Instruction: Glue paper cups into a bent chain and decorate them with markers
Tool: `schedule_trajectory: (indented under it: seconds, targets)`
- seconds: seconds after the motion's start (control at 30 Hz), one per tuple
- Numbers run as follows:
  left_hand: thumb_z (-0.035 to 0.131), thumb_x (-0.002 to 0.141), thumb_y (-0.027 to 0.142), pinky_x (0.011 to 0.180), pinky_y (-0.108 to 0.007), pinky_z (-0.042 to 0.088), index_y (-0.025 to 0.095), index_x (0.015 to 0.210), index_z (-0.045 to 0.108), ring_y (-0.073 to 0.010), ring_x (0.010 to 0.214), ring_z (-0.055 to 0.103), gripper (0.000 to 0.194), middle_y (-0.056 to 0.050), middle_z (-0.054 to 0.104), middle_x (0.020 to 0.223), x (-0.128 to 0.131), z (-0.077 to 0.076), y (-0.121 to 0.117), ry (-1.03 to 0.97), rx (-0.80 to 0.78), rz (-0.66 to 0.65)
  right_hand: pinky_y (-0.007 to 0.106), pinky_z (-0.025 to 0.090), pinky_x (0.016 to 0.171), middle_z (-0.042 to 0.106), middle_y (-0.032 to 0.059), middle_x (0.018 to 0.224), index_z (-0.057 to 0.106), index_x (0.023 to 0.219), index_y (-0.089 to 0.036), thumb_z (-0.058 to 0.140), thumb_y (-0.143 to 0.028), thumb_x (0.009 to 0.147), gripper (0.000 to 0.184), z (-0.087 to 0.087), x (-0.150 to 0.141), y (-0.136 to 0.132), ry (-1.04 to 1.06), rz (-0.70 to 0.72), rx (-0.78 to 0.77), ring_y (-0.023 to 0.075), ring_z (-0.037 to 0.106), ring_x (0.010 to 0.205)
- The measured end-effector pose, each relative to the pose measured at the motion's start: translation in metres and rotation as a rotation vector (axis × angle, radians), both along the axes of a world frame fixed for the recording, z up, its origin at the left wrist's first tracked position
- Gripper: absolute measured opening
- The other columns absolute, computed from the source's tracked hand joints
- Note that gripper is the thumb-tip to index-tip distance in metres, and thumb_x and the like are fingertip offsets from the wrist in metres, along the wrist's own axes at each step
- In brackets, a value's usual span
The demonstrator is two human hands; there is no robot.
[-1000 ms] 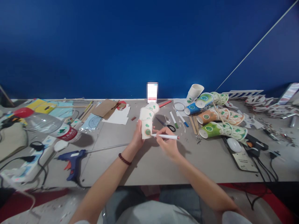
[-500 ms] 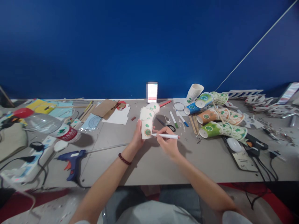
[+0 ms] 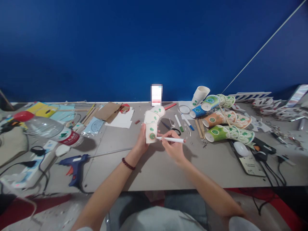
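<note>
Above the middle of the table, my left hand is closed around the lowest part of a bent chain of white paper cups printed with green leaves and a round emblem. The chain curves up and to the right at its far end. My right hand pinches a white marker with a red end, held almost level. The marker's tip is at the right edge of the lowest cup, beside the emblem; whether it touches the cup I cannot tell. A dark beaded bracelet circles my left wrist.
A blue glue gun, a power strip and a large plastic bottle lie left. Coloured cup chains, a cup stack and a second glue gun are right. Scissors and markers lie behind my right hand.
Almost nothing differs. The marker and my right hand have shifted very slightly; the cup chain stays in my left hand in the same place.
</note>
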State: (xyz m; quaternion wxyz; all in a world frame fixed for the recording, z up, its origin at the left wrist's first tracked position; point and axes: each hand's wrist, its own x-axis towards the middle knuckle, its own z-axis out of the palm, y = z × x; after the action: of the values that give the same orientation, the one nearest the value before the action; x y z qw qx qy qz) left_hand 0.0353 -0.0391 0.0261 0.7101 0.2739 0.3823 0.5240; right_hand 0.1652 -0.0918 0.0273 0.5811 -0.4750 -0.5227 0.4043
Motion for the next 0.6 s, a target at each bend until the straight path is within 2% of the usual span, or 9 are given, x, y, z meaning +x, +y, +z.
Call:
schedule_trajectory:
  seconds: [0.1, 0.3, 0.43, 0.6]
  targets:
    - [0.042, 0.084, 0.067, 0.054, -0.031, 0.051, 0.012, 0.099, 0.066, -0.0212, 0.064, 0.068, 0.062, -0.012, 0.072, 0.086, -0.0005, -0.0015, 0.0005, -0.007, 0.002, -0.014, 0.025, 0.048, 0.056, 0.058, -0.0007, 0.067, 0.050, 0.072, -0.022, 0.060, -0.024, 0.077, 0.011, 0.0023, 0.0000, -0.0001, -0.001, -0.008, 0.013, 0.0250, 0.071, 0.087]
    - [0.042, 0.084, 0.067, 0.054, -0.030, 0.052, 0.011, 0.098, 0.066, -0.0207, 0.062, 0.068, 0.063, -0.011, 0.072, 0.081, -0.0011, -0.0024, 0.0008, -0.005, 0.020, -0.025, 0.024, 0.042, 0.050, 0.059, -0.0005, 0.066, 0.051, 0.073, -0.022, 0.061, -0.022, 0.077, 0.010, 0.0029, 0.0002, -0.0004, -0.009, -0.022, -0.002, 0.0242, 0.071, 0.084]
    - [0.042, 0.084, 0.067, 0.054, -0.030, 0.053, 0.011, 0.099, 0.066, -0.0210, 0.061, 0.068, 0.063, -0.011, 0.072, 0.081, -0.0011, -0.0018, 0.0008, -0.015, 0.027, -0.032, 0.025, 0.044, 0.054, 0.061, 0.0000, 0.069, 0.052, 0.073, -0.022, 0.061, -0.021, 0.077, 0.010, 0.0022, 0.0004, -0.0005, -0.007, -0.021, 0.007, 0.0235, 0.070, 0.084]
    - [0.042, 0.083, 0.068, 0.054, -0.030, 0.052, 0.010, 0.098, 0.065, -0.0203, 0.057, 0.067, 0.064, -0.011, 0.072, 0.079, -0.0012, -0.0006, 0.0008, -0.019, 0.018, -0.044, 0.025, 0.045, 0.054, 0.059, -0.0012, 0.068, 0.052, 0.074, -0.022, 0.060, -0.022, 0.077, 0.009, 0.0027, 0.0010, -0.0007, -0.020, -0.043, 0.007, 0.0193, 0.068, 0.075]
